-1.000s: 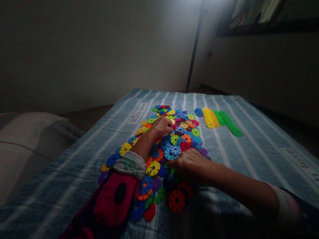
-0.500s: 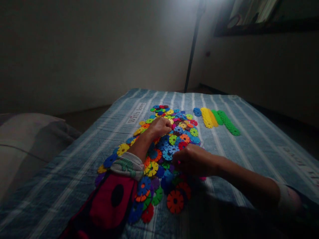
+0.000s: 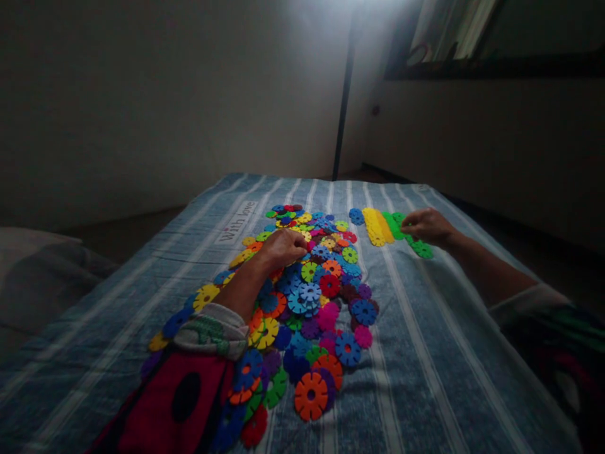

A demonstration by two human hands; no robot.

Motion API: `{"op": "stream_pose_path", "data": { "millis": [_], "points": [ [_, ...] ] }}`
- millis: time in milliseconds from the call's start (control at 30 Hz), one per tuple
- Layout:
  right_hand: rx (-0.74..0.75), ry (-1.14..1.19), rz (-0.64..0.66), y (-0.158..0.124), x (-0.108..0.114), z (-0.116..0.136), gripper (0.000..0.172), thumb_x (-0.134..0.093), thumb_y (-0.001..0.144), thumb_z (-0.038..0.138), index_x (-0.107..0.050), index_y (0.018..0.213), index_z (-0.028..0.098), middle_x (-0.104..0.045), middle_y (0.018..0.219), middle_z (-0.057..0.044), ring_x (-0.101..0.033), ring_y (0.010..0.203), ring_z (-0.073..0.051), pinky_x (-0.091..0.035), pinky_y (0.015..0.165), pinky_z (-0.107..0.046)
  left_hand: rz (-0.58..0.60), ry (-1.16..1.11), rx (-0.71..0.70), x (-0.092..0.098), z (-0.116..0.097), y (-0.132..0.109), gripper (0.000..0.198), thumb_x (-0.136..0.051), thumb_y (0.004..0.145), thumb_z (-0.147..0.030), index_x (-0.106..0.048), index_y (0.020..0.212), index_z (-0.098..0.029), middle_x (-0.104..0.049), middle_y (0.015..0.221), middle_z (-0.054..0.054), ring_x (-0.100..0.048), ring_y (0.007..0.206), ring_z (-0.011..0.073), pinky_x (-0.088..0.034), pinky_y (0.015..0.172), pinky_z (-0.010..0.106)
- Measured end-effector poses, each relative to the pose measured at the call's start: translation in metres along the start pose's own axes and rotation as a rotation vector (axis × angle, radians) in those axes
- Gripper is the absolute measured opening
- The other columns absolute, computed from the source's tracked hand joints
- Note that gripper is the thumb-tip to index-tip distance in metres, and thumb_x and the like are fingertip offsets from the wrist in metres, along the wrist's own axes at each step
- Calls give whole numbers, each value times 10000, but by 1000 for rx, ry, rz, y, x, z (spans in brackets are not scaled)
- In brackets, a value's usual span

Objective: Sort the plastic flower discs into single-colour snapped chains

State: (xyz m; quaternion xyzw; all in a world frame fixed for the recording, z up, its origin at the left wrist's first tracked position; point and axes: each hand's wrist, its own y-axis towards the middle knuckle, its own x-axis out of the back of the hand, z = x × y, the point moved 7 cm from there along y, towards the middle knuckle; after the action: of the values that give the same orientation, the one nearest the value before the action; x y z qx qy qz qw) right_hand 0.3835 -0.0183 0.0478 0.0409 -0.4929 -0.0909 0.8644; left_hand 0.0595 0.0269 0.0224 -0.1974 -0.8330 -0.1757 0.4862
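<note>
A spread of many-coloured plastic snowflake discs (image 3: 312, 296) lies on a blue striped cloth (image 3: 449, 353). My left hand (image 3: 282, 246) rests curled on the far part of the pile, its fingers closed on discs I cannot single out. My right hand (image 3: 426, 226) reaches to the far right, fingers pinched at the green row (image 3: 416, 243) of sorted discs. Beside that row lie an orange and a yellow row (image 3: 375, 227) and a small blue stack (image 3: 356, 216).
A large orange disc (image 3: 311, 396) lies at the near edge of the pile. A dark pole (image 3: 343, 101) stands behind the cloth against the wall. A grey cushion (image 3: 38, 277) sits at the left. The room is dim.
My right hand has left the near side of the pile and moved far right to the green row. The view has shifted slightly. My left hand has stayed on the pile.
</note>
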Motion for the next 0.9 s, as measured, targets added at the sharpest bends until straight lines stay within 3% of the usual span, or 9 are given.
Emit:
{"op": "stream_pose_path", "data": {
  "millis": [167, 533, 733, 900],
  "points": [
    [-68, -130, 24, 12, -11, -26, 179, -612, 679, 250, -732, 748, 137, -541, 419, 27, -515, 431, -111, -377, 478, -233, -1, 11, 6, 0, 2, 1, 163, -561, 656, -204, -719, 682, -173, -660, 590, -17, -574, 625, 122, -373, 547, 205],
    [-101, -240, 37, 27, -20, -37, 214, -620, 703, 235, -755, 835, 135, -561, 444, 12, -544, 482, -134, -373, 506, -250, 22, 0, 19, -2, 1, 0, 179, -572, 660, -185, -735, 734, -176, -686, 650, -2, -593, 657, 125, -390, 574, 207],
    [-84, -242, -54, 21, -10, -31, 210, -615, 697, 241, -755, 824, 148, -577, 465, 12, -555, 500, -139, -394, 544, -254, 17, 2, 21, -3, 3, 1, 170, -569, 661, -189, -731, 709, -177, -678, 634, -4, -591, 660, 131, -395, 580, 213],
    [-62, -159, -42, 4, -11, -14, 209, -609, 692, 269, -744, 794, 145, -570, 457, 19, -548, 478, -131, -385, 526, -248, 10, 10, 19, -3, 1, 0, 182, -569, 664, -206, -738, 724, -176, -681, 650, -5, -594, 679, 141, -407, 602, 222]
  ]
}}
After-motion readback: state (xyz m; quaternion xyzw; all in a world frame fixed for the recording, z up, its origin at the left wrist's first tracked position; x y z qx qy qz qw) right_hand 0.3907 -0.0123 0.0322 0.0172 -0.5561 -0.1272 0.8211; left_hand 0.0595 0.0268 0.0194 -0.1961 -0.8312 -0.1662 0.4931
